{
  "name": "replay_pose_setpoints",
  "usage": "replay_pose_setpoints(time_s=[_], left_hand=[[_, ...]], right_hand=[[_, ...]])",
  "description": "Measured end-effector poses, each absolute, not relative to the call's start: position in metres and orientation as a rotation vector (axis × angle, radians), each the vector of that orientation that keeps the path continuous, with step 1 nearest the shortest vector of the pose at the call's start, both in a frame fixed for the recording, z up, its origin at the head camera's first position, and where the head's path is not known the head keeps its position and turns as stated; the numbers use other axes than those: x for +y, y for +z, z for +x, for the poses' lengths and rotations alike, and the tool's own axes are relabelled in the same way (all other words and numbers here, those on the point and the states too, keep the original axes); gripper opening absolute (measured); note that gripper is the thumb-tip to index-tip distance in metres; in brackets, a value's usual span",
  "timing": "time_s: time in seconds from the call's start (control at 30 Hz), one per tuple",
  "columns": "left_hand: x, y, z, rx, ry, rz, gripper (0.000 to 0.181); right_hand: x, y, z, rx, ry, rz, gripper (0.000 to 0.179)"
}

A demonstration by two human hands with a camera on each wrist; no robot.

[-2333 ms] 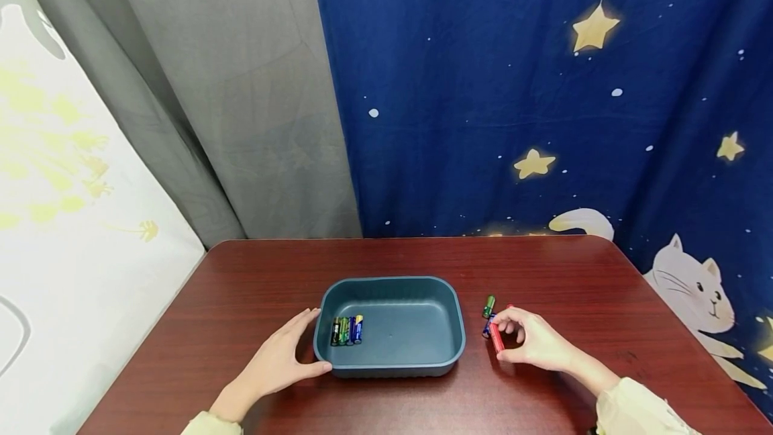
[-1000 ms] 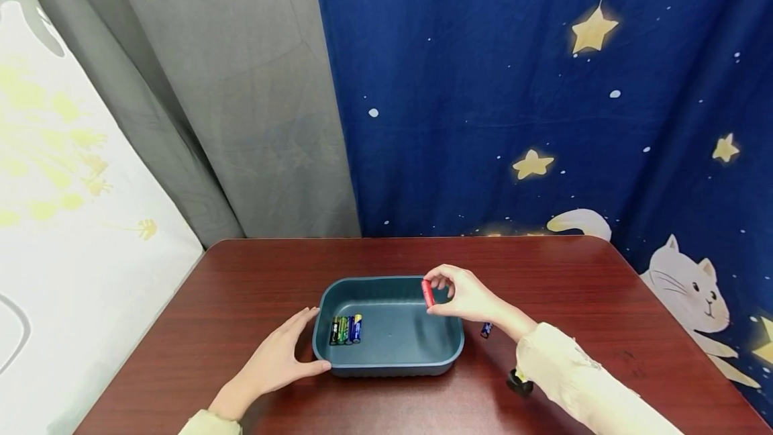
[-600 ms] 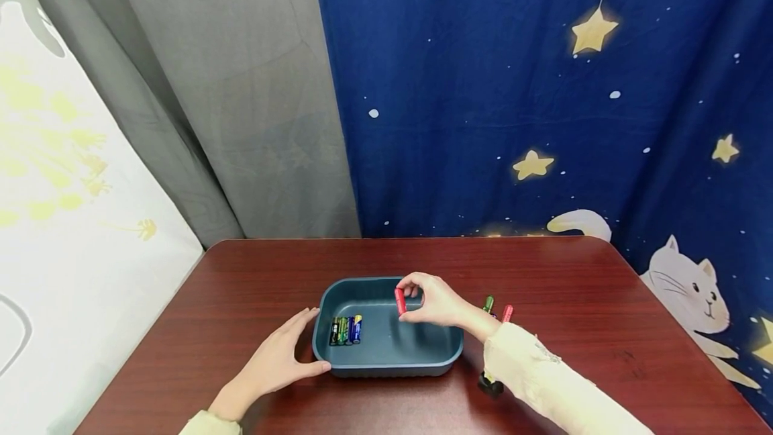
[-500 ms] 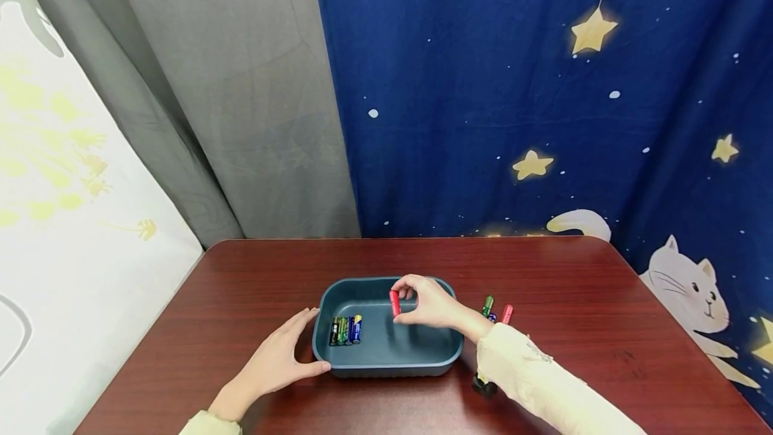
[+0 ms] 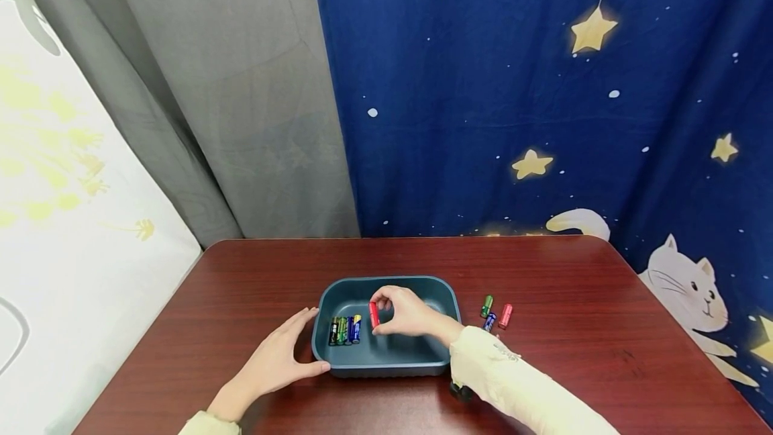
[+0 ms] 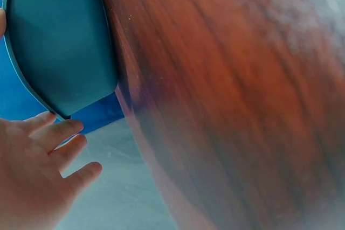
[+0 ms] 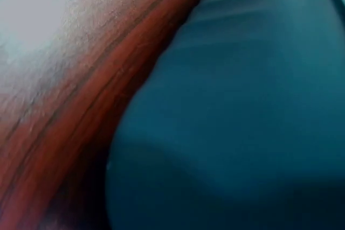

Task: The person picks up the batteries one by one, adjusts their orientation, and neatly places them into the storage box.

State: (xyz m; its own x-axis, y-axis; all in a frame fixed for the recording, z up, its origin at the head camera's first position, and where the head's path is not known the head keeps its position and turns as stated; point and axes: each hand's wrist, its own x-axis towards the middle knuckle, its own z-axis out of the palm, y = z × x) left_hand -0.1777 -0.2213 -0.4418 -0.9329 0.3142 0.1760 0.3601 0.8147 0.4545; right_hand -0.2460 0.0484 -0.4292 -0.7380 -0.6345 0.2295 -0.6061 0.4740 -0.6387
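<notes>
Our right hand [image 5: 406, 313] pinches a red battery [image 5: 374, 315]
Our left hand [image 5: 274, 356], fingers extended, touches the tray [image 5: 398, 369] at its left end; four batteries [image 5: 348, 331] lie inside.

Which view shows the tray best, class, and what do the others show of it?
The head view: it shows nearly all the tray's rim and batteries inside. The left wrist view shows a cropped part by the left hand; the right wrist view, a blurred, cropped side.

Teal tray [image 7: 215, 111] on reddish wooden table [image 7: 81, 74]
</notes>
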Motion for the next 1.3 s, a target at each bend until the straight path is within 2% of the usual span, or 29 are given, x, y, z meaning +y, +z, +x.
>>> replay_pose_setpoints(time_s=[1.3], left_hand=[[-0.221,-0.439,-0.177,-2.918,-0.807,-0.541,0.092]], right_hand=[[0.013,-0.443,-0.250,2.785,-0.676,-0.968,0.047]])
